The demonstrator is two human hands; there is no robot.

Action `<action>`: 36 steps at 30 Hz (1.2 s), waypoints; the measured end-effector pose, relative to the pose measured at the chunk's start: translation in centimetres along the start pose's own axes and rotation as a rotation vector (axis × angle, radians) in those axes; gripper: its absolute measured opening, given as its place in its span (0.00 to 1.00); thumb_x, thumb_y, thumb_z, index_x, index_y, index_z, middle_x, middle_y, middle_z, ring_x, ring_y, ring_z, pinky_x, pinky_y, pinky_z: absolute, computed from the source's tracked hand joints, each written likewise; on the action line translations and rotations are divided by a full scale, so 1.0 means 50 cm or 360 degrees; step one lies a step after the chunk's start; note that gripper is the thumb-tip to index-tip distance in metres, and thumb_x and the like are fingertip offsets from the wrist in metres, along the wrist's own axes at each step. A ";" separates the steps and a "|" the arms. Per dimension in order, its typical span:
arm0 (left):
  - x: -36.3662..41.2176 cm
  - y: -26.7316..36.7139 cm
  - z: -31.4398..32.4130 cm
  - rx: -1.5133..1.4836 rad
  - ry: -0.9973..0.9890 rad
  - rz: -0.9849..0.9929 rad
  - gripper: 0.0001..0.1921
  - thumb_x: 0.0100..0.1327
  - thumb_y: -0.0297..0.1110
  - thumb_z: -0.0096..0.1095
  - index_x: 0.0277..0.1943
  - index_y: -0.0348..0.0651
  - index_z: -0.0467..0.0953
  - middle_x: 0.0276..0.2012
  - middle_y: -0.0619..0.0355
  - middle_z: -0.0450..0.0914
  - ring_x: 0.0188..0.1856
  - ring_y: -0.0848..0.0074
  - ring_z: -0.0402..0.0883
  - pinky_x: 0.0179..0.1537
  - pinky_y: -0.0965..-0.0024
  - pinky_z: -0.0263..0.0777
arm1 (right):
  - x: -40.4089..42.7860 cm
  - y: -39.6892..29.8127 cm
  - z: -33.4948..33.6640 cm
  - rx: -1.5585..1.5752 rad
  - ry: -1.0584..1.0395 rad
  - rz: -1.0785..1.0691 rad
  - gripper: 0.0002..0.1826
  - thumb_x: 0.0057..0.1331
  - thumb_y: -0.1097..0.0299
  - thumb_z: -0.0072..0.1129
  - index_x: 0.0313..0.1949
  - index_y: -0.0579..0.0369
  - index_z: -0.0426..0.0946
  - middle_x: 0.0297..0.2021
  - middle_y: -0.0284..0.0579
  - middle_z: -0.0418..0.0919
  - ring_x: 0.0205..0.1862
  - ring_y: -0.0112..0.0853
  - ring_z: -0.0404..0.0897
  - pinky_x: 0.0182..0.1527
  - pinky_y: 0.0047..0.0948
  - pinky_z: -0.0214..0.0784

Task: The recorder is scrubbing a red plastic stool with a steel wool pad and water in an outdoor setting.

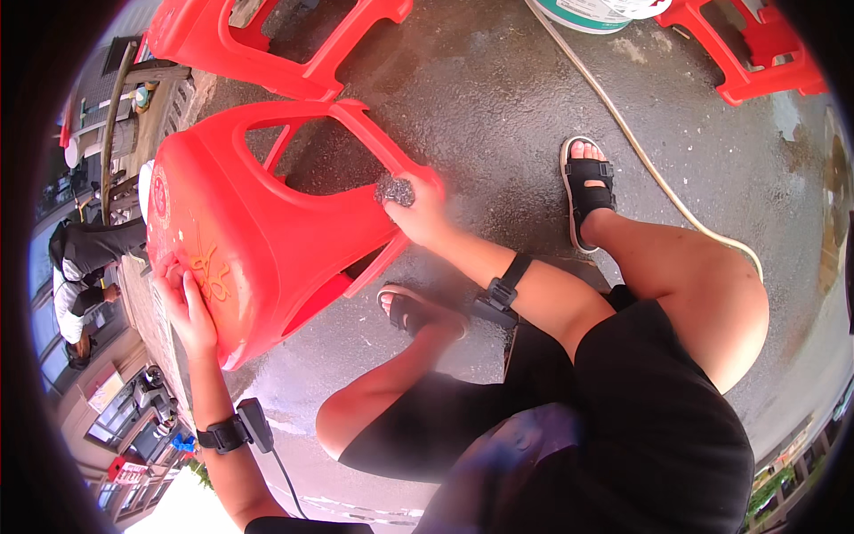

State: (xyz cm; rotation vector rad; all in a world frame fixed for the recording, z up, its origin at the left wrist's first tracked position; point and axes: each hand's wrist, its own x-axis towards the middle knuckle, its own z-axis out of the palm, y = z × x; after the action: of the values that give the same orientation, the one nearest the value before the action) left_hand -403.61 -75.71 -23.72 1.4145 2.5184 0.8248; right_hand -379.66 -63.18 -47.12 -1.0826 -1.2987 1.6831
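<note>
A red plastic stool [267,213] lies tilted before me, its seat turned to the left and its legs towards the right. My right hand [420,210] grips a dark metallic scouring pad [395,191] against one of the stool's legs. My left hand [190,307] rests on the seat's face, thumb and fingers apart, beside yellow markings. Some of the left fingers are partly hidden by the hand itself. The underside of the stool is mostly out of sight.
Another red plastic stool [287,67] touches or nearly touches this one at the top. A pale hose [620,123] crosses the wet ground on the right. A white and green bucket [587,17] and a red stool [740,60] stand beyond. Another person [80,274] is at far left.
</note>
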 end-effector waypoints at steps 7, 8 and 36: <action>0.022 0.001 0.014 0.0370 -0.0026 -0.0124 0.16 0.68 0.30 0.39 0.57 0.35 0.59 0.50 0.49 0.70 0.53 0.70 0.67 0.55 0.71 0.59 | -0.006 0.206 -0.080 -0.0268 0.0470 0.0374 0.21 0.49 0.66 0.61 0.43 0.61 0.71 0.36 0.55 0.78 0.40 0.45 0.78 0.44 0.35 0.69; 0.025 0.011 0.020 0.0355 0.0043 -0.0183 0.16 0.68 0.32 0.40 0.56 0.35 0.60 0.50 0.48 0.70 0.53 0.70 0.68 0.55 0.70 0.59 | 0.016 0.248 -0.103 -0.0421 0.0597 0.0354 0.23 0.50 0.65 0.62 0.44 0.61 0.71 0.37 0.56 0.78 0.41 0.46 0.77 0.44 0.37 0.68; 0.022 -0.019 0.022 0.0405 0.0346 -0.0149 0.18 0.62 0.39 0.52 0.49 0.33 0.67 0.42 0.41 0.74 0.46 0.58 0.72 0.50 0.63 0.63 | -0.082 -0.164 0.128 0.0091 -0.0297 -0.0924 0.16 0.41 0.80 0.59 0.34 0.58 0.73 0.31 0.47 0.73 0.36 0.43 0.75 0.40 0.35 0.67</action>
State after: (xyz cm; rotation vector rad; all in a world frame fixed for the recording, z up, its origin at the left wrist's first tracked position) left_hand -404.51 -74.78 -24.96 1.3249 2.9196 0.6958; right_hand -383.60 -67.41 -37.55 -0.4509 -1.4927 1.3822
